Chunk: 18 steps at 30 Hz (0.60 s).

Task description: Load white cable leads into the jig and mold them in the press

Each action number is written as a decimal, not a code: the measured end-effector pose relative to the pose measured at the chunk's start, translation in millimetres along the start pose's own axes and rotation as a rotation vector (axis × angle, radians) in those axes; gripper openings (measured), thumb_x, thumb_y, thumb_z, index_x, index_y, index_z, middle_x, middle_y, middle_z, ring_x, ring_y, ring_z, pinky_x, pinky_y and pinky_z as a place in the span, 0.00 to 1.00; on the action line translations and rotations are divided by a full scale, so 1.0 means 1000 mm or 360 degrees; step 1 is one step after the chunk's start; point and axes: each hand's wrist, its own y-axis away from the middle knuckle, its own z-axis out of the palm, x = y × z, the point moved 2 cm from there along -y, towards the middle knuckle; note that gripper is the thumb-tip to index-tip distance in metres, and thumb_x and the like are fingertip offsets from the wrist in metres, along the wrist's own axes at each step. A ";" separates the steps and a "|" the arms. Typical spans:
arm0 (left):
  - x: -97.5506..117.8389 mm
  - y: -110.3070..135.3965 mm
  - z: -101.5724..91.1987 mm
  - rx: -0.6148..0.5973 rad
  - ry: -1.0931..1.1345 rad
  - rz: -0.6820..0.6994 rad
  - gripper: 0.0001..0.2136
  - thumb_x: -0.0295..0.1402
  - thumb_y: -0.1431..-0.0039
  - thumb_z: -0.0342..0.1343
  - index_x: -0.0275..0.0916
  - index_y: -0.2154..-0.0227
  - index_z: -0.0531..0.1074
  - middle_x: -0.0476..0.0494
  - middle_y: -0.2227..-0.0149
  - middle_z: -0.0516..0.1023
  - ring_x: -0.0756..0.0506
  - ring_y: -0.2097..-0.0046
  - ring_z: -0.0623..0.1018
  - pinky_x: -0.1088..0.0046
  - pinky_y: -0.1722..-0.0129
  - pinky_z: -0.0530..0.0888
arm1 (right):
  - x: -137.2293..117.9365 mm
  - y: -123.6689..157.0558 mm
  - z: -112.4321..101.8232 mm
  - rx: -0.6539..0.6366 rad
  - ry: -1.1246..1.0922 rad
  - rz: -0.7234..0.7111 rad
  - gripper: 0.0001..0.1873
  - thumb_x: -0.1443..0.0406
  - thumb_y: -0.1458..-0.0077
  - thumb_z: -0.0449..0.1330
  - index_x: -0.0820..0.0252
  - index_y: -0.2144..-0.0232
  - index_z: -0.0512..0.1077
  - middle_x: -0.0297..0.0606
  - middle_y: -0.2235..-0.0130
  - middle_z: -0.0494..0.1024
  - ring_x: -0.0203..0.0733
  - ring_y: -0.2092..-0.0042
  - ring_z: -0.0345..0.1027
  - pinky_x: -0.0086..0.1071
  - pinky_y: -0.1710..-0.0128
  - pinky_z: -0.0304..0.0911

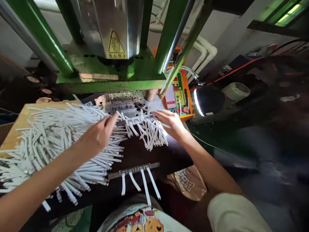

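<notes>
A narrow metal bar holding short white cable pieces lies level at the front of the press, between my two hands. My left hand is closed at the bar's left end, thumb and fingers together. At the right end, the fingers of my right hand close over the bar, and a white piece pokes out by the thumb. Beneath the bar hangs a bunch of white cables. Just behind is the metal mould with handwritten marks. My fingertips are partly hidden among the cables.
A large pile of white cables covers the board at left. Nearer me, a second bar carries several cables. The green press plate hangs above the mould. An orange control box and a lamp stand at right.
</notes>
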 end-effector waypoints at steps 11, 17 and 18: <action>0.110 0.105 0.023 0.0098 -0.0215 0.0169 0.10 0.19 0.39 0.44 0.35 0.64 0.70 0.38 0.62 0.76 0.40 0.61 0.75 0.63 0.64 0.73 | -0.007 0.193 -0.049 -0.0127 -0.0205 0.0382 0.14 0.63 0.37 0.55 0.55 0.53 0.78 0.42 0.55 0.83 0.46 0.55 0.80 0.38 0.53 0.77; 0.065 0.126 -0.004 0.0111 -0.0030 0.0195 0.12 0.18 0.38 0.43 0.39 0.58 0.65 0.42 0.61 0.74 0.42 0.59 0.73 0.63 0.57 0.73 | -0.040 0.173 -0.010 -0.0078 -0.0216 0.0298 0.23 0.75 0.41 0.49 0.56 0.48 0.74 0.42 0.49 0.80 0.43 0.48 0.76 0.38 0.45 0.74; 0.050 0.134 -0.011 0.0106 -0.0002 0.0172 0.12 0.19 0.38 0.44 0.41 0.57 0.65 0.43 0.60 0.74 0.42 0.58 0.73 0.62 0.55 0.72 | -0.049 0.167 -0.002 -0.0075 -0.0204 0.0267 0.26 0.77 0.42 0.48 0.56 0.47 0.74 0.41 0.48 0.79 0.42 0.46 0.75 0.38 0.44 0.73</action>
